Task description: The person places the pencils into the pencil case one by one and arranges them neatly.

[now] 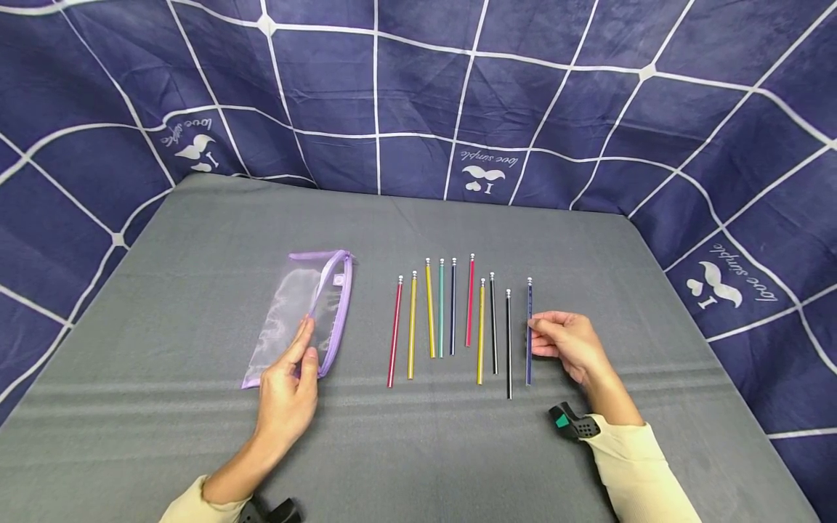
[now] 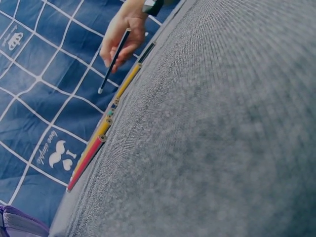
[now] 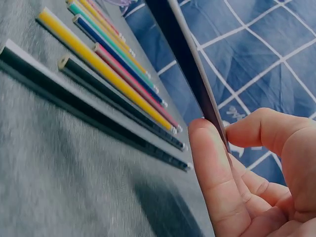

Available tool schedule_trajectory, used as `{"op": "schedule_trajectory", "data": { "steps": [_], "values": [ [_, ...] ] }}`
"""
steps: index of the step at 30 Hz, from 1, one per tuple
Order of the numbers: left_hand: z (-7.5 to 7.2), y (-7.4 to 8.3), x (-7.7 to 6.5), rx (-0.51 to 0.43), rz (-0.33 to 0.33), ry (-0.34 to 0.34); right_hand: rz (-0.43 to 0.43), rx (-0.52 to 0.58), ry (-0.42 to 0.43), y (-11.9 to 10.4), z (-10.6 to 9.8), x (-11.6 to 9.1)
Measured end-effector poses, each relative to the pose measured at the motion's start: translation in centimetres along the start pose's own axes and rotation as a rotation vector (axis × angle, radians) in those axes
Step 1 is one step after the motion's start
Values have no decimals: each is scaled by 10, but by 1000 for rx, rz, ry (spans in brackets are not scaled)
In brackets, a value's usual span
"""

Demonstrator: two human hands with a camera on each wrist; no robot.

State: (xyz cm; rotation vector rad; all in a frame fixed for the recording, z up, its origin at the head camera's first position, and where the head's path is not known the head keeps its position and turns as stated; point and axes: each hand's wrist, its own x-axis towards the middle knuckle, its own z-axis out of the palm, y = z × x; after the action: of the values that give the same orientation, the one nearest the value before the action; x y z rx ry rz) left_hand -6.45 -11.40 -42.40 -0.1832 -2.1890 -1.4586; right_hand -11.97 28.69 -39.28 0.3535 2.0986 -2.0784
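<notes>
My right hand [image 1: 567, 341] pinches a dark blue pencil [image 1: 529, 363] between thumb and fingertips. It hangs above the table in the left wrist view, its silvery end pointing away from me. The right wrist view shows the same pencil [image 3: 190, 64] large, crossing in front of the thumb. My left hand [image 1: 288, 385] grips the near edge of a see-through mesh pouch [image 1: 288, 298] with purple trim, fingertips on the lilac zip strip of its gaping mouth. Just left of the held pencil lies a black pencil [image 1: 508, 349].
Several more pencils lie in a loose row between the hands, among them a red pencil [image 1: 395, 334], a yellow pencil [image 1: 412, 327] and a green pencil [image 1: 441, 312]. A grey cloth covers the table [image 1: 405, 450]. Behind it hangs a blue checked curtain [image 1: 418, 87].
</notes>
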Motion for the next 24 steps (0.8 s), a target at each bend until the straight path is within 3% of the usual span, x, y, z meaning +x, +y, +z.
{"op": "schedule_trajectory", "data": {
  "steps": [12, 24],
  "values": [
    [-1, 1, -1, -34, 25, 2, -18, 61, -89, -12, 29, 8],
    [-1, 2, 0, -10, 50, 7, -31, 68, -149, -12, 53, 16]
  ]
}}
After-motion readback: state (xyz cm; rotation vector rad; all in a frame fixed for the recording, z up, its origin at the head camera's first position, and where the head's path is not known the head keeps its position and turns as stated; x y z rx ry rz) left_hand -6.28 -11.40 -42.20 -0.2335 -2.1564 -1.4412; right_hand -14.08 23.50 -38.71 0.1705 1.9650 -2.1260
